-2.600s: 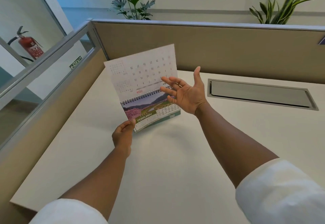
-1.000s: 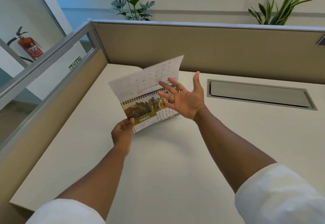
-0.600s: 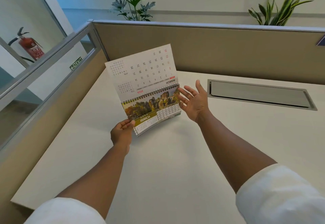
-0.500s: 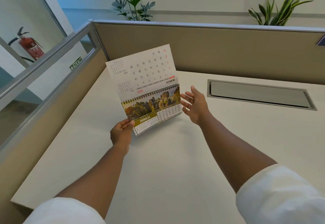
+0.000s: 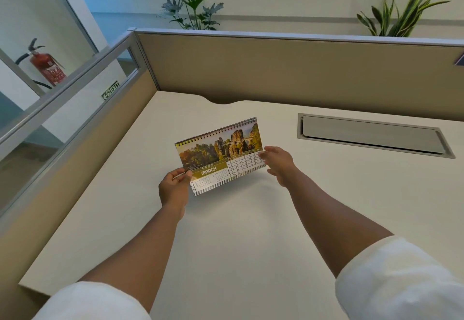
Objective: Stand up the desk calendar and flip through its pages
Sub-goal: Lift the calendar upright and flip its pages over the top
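A spiral-bound desk calendar stands tilted on the white desk, a little left of the middle. Its front page shows MARCH with a picture of rock towers and a bridge. My left hand pinches the calendar's lower left corner between thumb and fingers. My right hand is at the calendar's right edge, fingertips touching the lower right corner of the page. The calendar's back side is hidden.
A grey metal cable flap is set into the desk at the right. Beige partition walls close the desk at the back and left. Plants stand behind the partition. A red fire extinguisher is beyond the glass at left.
The raised page has dropped over the back and is out of sight, leaving MARCH in front. My right hand moved down to the calendar's right edge. My left hand kept its hold.
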Available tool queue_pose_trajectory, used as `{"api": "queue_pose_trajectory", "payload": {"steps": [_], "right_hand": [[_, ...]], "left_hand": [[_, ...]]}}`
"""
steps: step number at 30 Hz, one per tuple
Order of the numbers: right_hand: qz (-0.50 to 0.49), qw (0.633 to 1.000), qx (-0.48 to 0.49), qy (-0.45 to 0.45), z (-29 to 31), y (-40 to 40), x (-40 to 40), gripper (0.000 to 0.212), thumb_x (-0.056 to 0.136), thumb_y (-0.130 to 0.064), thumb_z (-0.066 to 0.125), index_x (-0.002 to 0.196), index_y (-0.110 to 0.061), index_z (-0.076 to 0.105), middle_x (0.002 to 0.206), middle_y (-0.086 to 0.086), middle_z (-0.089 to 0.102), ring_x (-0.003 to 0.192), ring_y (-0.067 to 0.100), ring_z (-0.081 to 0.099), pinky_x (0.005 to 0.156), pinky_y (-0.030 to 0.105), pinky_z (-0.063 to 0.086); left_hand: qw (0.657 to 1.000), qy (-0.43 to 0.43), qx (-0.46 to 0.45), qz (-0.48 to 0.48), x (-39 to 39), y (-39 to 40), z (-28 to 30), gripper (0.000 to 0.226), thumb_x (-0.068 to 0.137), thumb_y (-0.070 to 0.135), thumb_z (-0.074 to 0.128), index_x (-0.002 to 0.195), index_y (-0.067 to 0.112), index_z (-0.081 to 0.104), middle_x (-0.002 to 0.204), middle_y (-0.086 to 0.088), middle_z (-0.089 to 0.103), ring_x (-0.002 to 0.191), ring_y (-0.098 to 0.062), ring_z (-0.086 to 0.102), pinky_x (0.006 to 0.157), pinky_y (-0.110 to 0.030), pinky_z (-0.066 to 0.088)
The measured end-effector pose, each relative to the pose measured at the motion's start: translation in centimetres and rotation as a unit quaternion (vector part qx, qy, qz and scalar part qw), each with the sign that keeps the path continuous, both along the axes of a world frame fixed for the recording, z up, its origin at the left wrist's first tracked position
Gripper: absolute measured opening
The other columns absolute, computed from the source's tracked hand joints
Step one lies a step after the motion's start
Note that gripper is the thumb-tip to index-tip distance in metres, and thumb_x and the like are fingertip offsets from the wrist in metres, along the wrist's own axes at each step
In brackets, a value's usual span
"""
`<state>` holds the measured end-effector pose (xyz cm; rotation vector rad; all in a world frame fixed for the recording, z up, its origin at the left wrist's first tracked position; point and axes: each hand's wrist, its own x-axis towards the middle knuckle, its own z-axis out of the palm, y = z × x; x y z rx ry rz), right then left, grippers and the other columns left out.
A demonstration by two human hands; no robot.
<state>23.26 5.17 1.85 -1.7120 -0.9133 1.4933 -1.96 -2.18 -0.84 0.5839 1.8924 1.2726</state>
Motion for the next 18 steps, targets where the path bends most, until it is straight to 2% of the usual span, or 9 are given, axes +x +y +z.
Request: {"api": "queue_pose_trajectory", "payload": {"steps": [2,4,6,8,10,12,14,16,18], "right_hand": [[-0.005,1.0,0.016,-0.018,-0.2,-0.1,0.2,0.038,0.09,-0.015,0.065,0.127,-0.012,0.059,0.123,0.01,0.064,0.109,0.025,0.057,0.086,0.033,0.049],[-0.008,0.999,0.034,-0.03,-0.3,-0.2,0.4,0.027,0.088,-0.014,0.068,0.115,-0.011,0.066,0.113,0.009,0.07,0.1,0.022,0.063,0.07,0.024,0.049],[-0.001,0.998,0.046,-0.031,-0.2,-0.4,0.6,0.018,0.087,-0.015,0.07,0.105,-0.012,0.069,0.105,0.008,0.073,0.089,0.018,0.065,0.062,0.021,0.047],[0.004,0.998,0.054,-0.019,0.0,-0.5,0.8,0.01,0.087,-0.016,0.07,0.097,-0.014,0.069,0.101,0.007,0.074,0.086,0.017,0.066,0.064,0.024,0.05],[0.0,0.998,0.044,0.046,0.4,-0.7,1.0,0.007,0.09,-0.018,0.066,0.096,-0.016,0.069,0.1,0.008,0.075,0.092,0.021,0.068,0.076,0.031,0.055],[0.021,0.985,0.033,0.169,0.7,-1.0,1.2,0.029,0.095,-0.031,0.056,0.111,-0.008,0.067,0.104,0.012,0.074,0.101,0.028,0.068,0.082,0.036,0.055],[0.067,0.957,0.034,0.281,0.8,-1.1,1.3,0.061,0.096,-0.054,0.044,0.126,-0.004,0.061,0.111,0.018,0.069,0.104,0.031,0.066,0.088,0.04,0.053],[0.087,0.922,0.033,0.376,1.0,-0.9,1.2,0.083,0.087,-0.074,0.036,0.131,-0.008,0.059,0.124,0.021,0.066,0.112,0.035,0.064,0.097,0.045,0.052],[0.079,0.879,0.033,0.468,1.5,-0.6,0.9,0.093,0.078,-0.084,0.038,0.136,-0.012,0.056,0.134,0.021,0.061,0.122,0.038,0.059,0.102,0.048,0.05]], "left_hand": [[1.0,-0.003,0.003,0.003,0.0,-0.1,0.0,0.018,0.091,0.022,0.068,0.108,0.022,0.064,0.117,-0.007,0.068,0.106,-0.026,0.064,0.078,-0.031,0.056],[1.0,-0.016,0.005,0.016,0.0,-0.3,0.0,0.01,0.095,0.027,0.061,0.104,0.025,0.064,0.109,-0.004,0.07,0.092,-0.02,0.069,0.065,-0.023,0.054],[0.999,-0.03,0.007,0.028,0.0,-0.4,0.1,0.014,0.1,0.03,0.051,0.106,0.024,0.062,0.104,-0.003,0.071,0.081,-0.013,0.068,0.062,-0.021,0.053],[0.999,-0.039,0.006,0.03,-0.1,-0.3,0.3,0.019,0.102,0.029,0.045,0.108,0.023,0.062,0.107,-0.003,0.071,0.086,-0.016,0.069,0.07,-0.024,0.056],[0.999,-0.046,0.004,0.026,-0.1,-0.1,0.4,0.019,0.102,0.026,0.046,0.11,0.023,0.063,0.108,-0.003,0.072,0.093,-0.02,0.07,0.075,-0.027,0.057],[0.998,-0.053,0.004,0.027,-0.2,-0.1,0.6,0.017,0.101,0.026,0.05,0.108,0.024,0.065,0.104,-0.002,0.072,0.091,-0.019,0.071,0.07,-0.026,0.057],[0.998,-0.058,0.003,0.027,-0.2,-0.1,0.8,0.013,0.098,0.028,0.056,0.103,0.026,0.068,0.094,0.0,0.074,0.082,-0.016,0.072,0.056,-0.021,0.056],[0.997,-0.068,0.003,0.023,-0.1,-0.2,0.8,0.01,0.096,0.029,0.059,0.099,0.027,0.068,0.086,0.003,0.073,0.075,-0.013,0.073,0.048,-0.019,0.054],[0.996,-0.086,0.01,0.031,-0.1,-0.1,0.8,0.01,0.096,0.027,0.058,0.097,0.025,0.067,0.084,0.006,0.071,0.073,-0.01,0.07,0.05,-0.019,0.052]]}}
